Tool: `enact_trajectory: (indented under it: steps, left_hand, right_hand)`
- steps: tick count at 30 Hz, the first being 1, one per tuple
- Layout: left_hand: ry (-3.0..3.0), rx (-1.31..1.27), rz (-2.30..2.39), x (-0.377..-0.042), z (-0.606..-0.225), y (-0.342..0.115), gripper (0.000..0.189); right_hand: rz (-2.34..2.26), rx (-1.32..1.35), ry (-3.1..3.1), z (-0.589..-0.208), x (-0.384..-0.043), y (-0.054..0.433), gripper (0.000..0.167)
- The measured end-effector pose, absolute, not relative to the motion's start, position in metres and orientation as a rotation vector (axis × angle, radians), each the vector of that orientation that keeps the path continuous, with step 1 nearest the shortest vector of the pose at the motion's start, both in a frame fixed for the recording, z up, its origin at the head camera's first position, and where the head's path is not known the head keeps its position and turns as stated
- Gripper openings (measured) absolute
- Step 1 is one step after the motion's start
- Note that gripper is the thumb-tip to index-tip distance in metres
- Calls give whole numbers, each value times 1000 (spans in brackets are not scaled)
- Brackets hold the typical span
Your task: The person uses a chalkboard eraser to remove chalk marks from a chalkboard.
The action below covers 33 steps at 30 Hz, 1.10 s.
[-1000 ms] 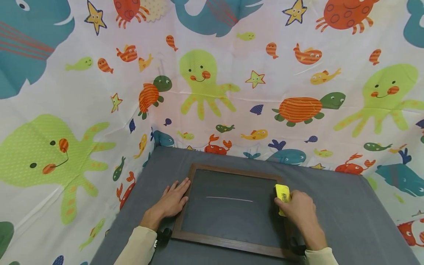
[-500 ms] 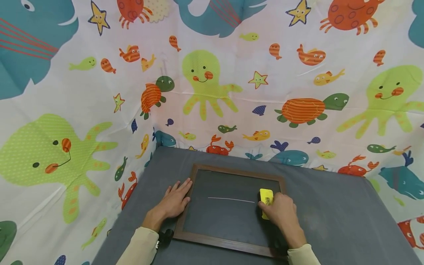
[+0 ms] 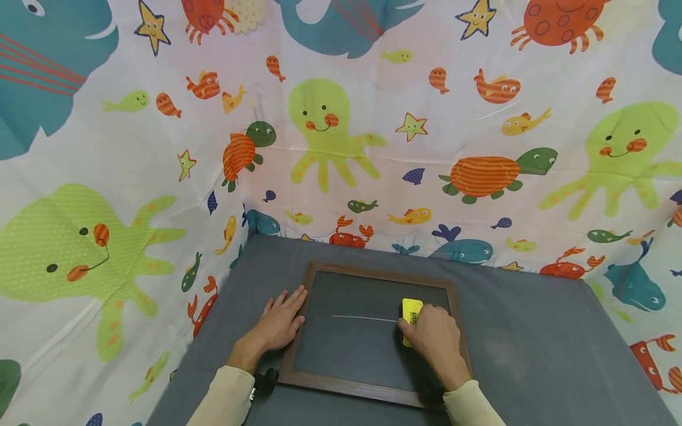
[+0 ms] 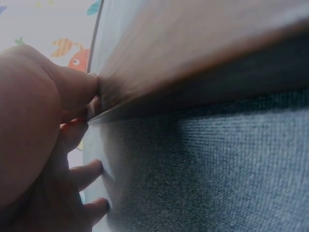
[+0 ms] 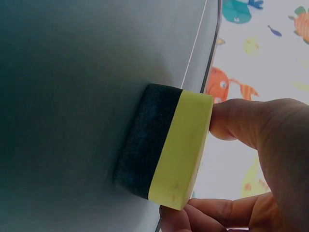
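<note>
A small blackboard [image 3: 351, 361] in a brown wooden frame lies on the grey cloth. One thin white chalk line [image 3: 358, 317] runs across its middle. My right hand [image 3: 438, 338] grips a yellow board eraser [image 3: 412, 312] with a dark felt underside, which sits at the line's right end. In the right wrist view the eraser [image 5: 178, 150] has its felt side against the board, with thumb and fingers at its opposite ends. My left hand [image 3: 274, 324] rests at the frame's left edge with fingers extended; in the left wrist view its thumb [image 4: 79, 87] touches the wooden frame [image 4: 159, 53].
Grey cloth [image 3: 533, 349] covers the table around the board. Behind and to the left hangs a white curtain [image 3: 367, 118] printed with sea animals. A dark wrist-worn device [image 3: 264, 381] sits at the left wrist.
My right hand has moved left with the eraser, from the board's right frame onto the writing surface, and the line's right end is now covered. My left hand stays put.
</note>
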<state>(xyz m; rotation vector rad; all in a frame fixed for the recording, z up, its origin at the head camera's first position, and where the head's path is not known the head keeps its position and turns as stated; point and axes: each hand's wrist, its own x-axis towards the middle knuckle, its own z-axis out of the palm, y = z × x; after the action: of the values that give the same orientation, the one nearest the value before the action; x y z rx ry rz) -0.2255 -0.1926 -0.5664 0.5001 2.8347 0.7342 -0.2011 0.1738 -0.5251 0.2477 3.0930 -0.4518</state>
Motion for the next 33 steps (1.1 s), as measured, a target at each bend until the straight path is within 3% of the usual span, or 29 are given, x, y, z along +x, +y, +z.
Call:
enact_trajectory:
  steps: [20, 33]
  left_hand:
    - [2850, 500, 754, -224, -568, -190, 65]
    - [2865, 472, 747, -224, -570, -189, 66]
  right_hand:
    - [-544, 53, 3062, -521, -222, 69, 51]
    - [-514, -73, 3038, -518, -228, 17, 56]
